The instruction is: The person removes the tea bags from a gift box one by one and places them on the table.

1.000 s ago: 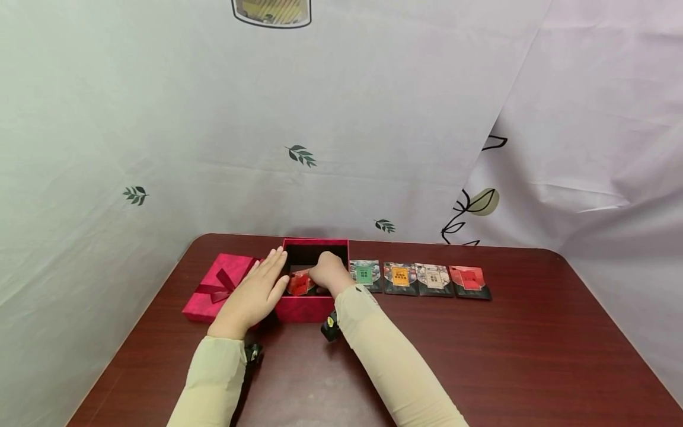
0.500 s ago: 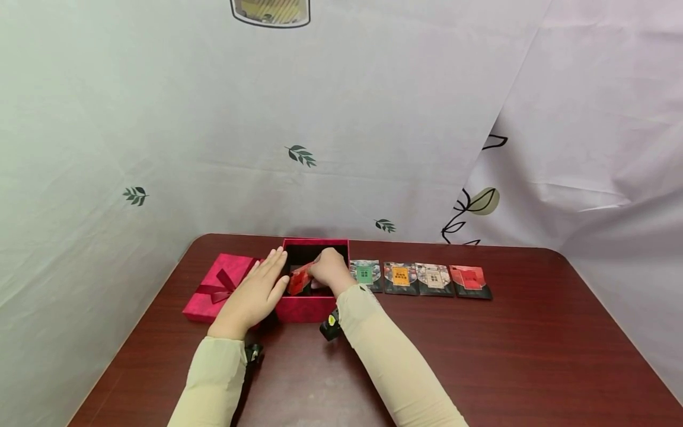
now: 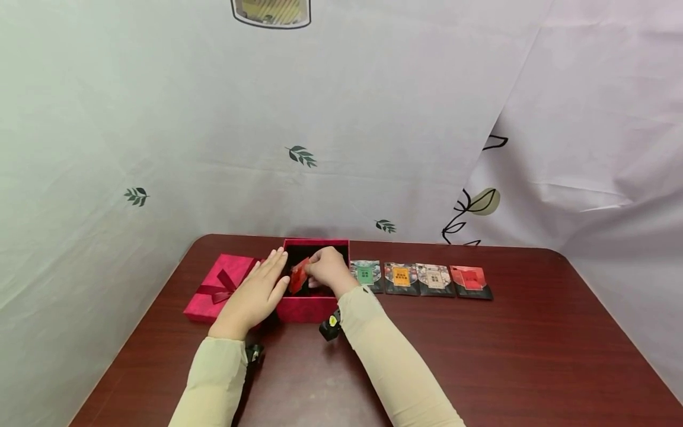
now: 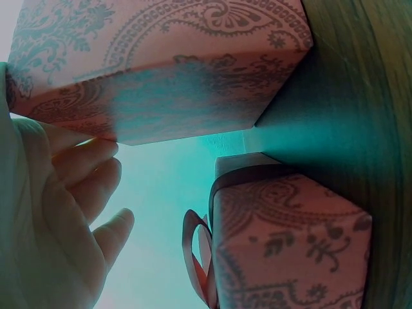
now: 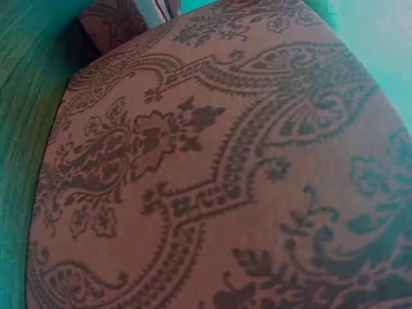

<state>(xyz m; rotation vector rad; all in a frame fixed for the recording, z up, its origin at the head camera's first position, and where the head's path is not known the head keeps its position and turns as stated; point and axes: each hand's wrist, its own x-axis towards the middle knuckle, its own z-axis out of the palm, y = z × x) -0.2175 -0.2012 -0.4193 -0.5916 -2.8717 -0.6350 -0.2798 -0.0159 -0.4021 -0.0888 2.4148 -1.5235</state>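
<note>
Lying at the far left of the dark reddish-brown wooden table (image 3: 480, 356) is a flat crimson box lid with a ribbon bow (image 3: 217, 286), its patterned side and looped ribbon also showing in the left wrist view (image 4: 290, 238). Just right of it, the left hand (image 3: 256, 293) rests with straight, relaxed fingers laid flat against the left wall of the open square crimson gift box (image 3: 312, 308), holding nothing; the left wrist view shows those fingers (image 4: 77, 161) meeting the box's patterned side (image 4: 167, 84). The box has a dark interior and stands at the middle of the table's far half, touching the lid's edge or just beside it. Over the box's opening, the right hand (image 3: 326, 273) pinches a small red foil sachet (image 3: 299, 276) between curled fingers and thumb, the sachet tilted on edge within the box, above its floor. The right wrist view is filled by the box's paisley-patterned wall (image 5: 212, 167). Right of the box, four more sachets lie flat in a row: a green-labelled one (image 3: 365, 274), an orange-labelled one (image 3: 401, 277), a cream-labelled one (image 3: 434, 279) and a red one (image 3: 469, 281).
</note>
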